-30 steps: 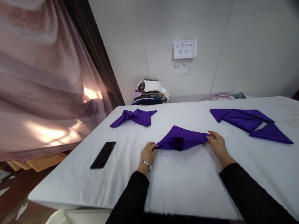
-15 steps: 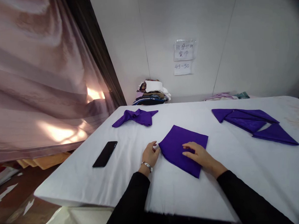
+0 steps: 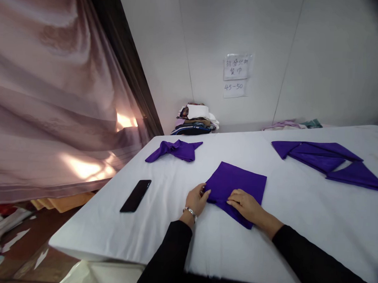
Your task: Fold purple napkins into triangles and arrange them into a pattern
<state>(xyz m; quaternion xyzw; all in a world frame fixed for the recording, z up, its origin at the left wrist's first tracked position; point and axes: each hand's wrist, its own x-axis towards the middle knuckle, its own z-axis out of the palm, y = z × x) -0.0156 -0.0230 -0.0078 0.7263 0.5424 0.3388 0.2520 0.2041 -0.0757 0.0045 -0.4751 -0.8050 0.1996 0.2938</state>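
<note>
A folded purple napkin (image 3: pixel 240 179) lies flat on the white-covered table (image 3: pixel 160 223) in front of me. My left hand (image 3: pixel 197 200), with a silver watch or bracelet at the wrist, pinches the napkin's left corner between thumb and fingers. Over the napkin's lower middle, my right hand (image 3: pixel 243 203) has its fingers closed on the near edge, where the cloth bunches up a little between both hands. The fingertips of the right hand partly cover the fabric they grip.
A twisted purple cloth (image 3: pixel 177 150) lies at the back left, and a black phone (image 3: pixel 135 196) nearer me. Several folded purple pieces (image 3: pixel 326 158) rest at the right. Stacked clothes (image 3: pixel 196 120) stand behind the table by the wall; a pink curtain (image 3: pixel 53 89) hangs at left.
My left hand has closed on the napkin's left corner. My right hand has moved down slightly and its fingers have closed on the near edge, which is now wrinkled. The view has shifted slightly.
</note>
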